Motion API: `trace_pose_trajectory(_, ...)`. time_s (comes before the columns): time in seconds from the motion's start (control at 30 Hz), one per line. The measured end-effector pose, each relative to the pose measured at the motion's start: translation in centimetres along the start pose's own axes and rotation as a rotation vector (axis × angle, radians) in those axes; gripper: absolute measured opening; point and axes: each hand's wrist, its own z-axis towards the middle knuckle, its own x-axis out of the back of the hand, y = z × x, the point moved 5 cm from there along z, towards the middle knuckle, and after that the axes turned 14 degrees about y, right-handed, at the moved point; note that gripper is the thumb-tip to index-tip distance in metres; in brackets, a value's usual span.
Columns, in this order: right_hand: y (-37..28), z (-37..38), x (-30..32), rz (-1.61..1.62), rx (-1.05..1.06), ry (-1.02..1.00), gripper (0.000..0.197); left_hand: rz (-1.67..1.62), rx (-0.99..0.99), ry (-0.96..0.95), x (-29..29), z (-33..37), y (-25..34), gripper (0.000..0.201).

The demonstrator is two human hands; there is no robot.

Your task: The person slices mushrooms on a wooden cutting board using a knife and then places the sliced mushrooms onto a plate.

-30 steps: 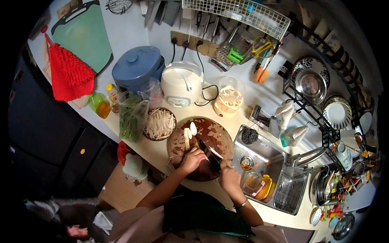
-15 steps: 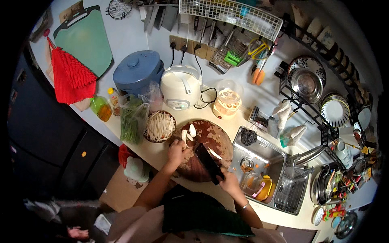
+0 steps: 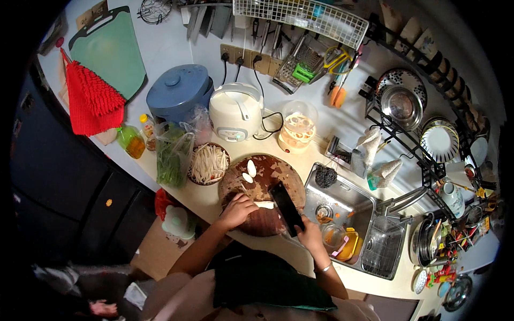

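My right hand (image 3: 309,235) grips the handle of a dark cleaver (image 3: 287,206), whose wide blade lies over the right part of a round wooden chopping board (image 3: 262,226). On the board's left side my left hand (image 3: 238,210) is closed, its curled fingers at the end of a long white vegetable piece (image 3: 264,204). The cleaver's blade is just right of that piece. Two pale oval slices (image 3: 250,169) lie farther back on the board. Left of the board stands a bowl of thin white strips (image 3: 210,163).
Behind the board are a white rice cooker (image 3: 235,115) and an egg steamer (image 3: 297,134). A bag of greens (image 3: 172,160) stands left of the bowl. To the right, the steel sink (image 3: 348,190) holds a yellow container (image 3: 350,246). A black dish rack (image 3: 412,139) hangs above.
My left hand has come nearer and slightly right, now beside a white piece in the board's middle. The cleaver has shifted right, with its blade clear of that piece. The view has moved slightly.
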Motion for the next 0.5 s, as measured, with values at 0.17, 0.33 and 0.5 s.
trace_pose_trajectory(0.17,-0.7,0.0,0.0,-0.045,0.009,-0.008,0.028,0.006,0.126,0.205,-0.3,1.4,2.5,0.027)
trace_pose_trajectory(0.33,-1.3,0.4,0.5,-0.104,0.074,-0.021,0.028,-0.196,0.214,0.114,-4.1,0.7,1.5,0.029)
trace_pose_trajectory(0.5,-1.4,0.2,0.7,-0.094,0.143,-0.037,0.028,-0.398,0.118,0.181,-4.3,-0.7,2.3,0.022)
